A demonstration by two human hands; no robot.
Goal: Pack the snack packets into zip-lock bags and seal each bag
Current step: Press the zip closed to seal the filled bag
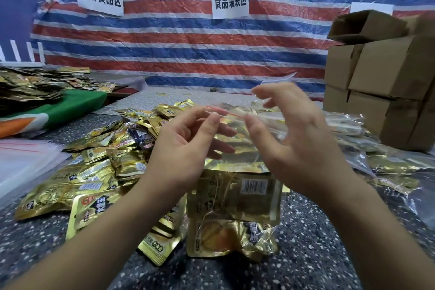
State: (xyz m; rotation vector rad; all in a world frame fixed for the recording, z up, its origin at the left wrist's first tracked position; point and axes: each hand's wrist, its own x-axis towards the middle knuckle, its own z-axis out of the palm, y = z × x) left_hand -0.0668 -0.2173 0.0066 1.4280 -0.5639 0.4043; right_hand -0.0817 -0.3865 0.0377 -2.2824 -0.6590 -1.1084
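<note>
Left hand: your left hand [188, 139] pinched the red zip strip [226, 112] at its left end between thumb and forefinger; the other fingers hung loose.
Right hand: your right hand [292, 139] nipped the strip's right part with the thumb, fingers spread and blurred; the grip looked set for pressing the seal along.
Zip-lock bag: the zip-lock bag [235, 195] stood upright on the speckled table [317, 254], mouth up; gold snack packets filled it.
Loose packets: a heap of loose packets [98, 172] lay just left, within reach.
Filled bags: filled bags [367, 148] lay at right, near the cardboard boxes [381, 73].
</note>
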